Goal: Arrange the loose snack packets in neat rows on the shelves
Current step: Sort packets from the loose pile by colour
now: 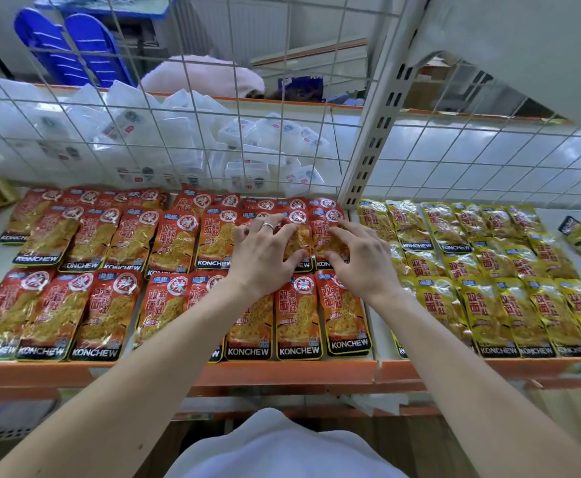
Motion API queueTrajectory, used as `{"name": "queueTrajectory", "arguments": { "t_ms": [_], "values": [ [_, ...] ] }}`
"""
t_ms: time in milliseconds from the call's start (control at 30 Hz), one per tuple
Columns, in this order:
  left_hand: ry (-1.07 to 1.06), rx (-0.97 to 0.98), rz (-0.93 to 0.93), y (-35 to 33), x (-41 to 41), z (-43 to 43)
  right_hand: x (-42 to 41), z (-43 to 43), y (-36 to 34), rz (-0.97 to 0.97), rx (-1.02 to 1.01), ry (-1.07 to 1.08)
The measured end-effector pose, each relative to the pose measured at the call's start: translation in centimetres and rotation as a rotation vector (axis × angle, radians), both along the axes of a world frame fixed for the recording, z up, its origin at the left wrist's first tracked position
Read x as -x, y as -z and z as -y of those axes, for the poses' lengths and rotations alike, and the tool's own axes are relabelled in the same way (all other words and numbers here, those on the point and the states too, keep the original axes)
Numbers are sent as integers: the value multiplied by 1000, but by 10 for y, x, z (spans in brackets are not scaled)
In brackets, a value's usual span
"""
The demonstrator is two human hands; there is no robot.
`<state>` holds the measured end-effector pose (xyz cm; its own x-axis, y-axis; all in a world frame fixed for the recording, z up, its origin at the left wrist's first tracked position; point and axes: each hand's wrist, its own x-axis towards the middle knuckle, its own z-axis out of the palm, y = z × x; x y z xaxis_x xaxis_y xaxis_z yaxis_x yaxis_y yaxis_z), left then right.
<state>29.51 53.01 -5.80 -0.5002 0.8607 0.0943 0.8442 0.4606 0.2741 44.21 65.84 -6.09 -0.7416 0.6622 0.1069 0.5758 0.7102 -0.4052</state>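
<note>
Two bare arms reach over a flat white shelf with an orange front edge. Shiny red snack packets lie on the left part of the shelf in three rows, each row lapping a little over the one in front of it. Shiny yellow snack packets lie in rows on the right part.

The left hand rests on the red packets at the right end of the middle row. Its fingers are spread and a little bent, and the tips press down on the packets. Its grip is loose and is not closed round anything. A thin silver ring sits on one finger. The right hand is just beside it, on the last red packets of that row. Its fingertips touch the packets too, and its grip is loose as well.

One yellow packet at the far right lies tilted, apart from the rows.

A white wire grid stands behind the packets. Clear plastic packs are piled behind the grid.
</note>
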Motion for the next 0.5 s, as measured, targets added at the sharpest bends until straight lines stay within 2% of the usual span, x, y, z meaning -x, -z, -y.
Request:
{"name": "queueTrajectory", "arguments": {
  "t_ms": [400, 500],
  "values": [
    [45, 79, 9, -8, 3, -1, 1, 13, -7, 43, 50, 66],
    [56, 33, 53, -15, 2, 6, -3, 25, -16, -8, 43, 77]
  ]
}}
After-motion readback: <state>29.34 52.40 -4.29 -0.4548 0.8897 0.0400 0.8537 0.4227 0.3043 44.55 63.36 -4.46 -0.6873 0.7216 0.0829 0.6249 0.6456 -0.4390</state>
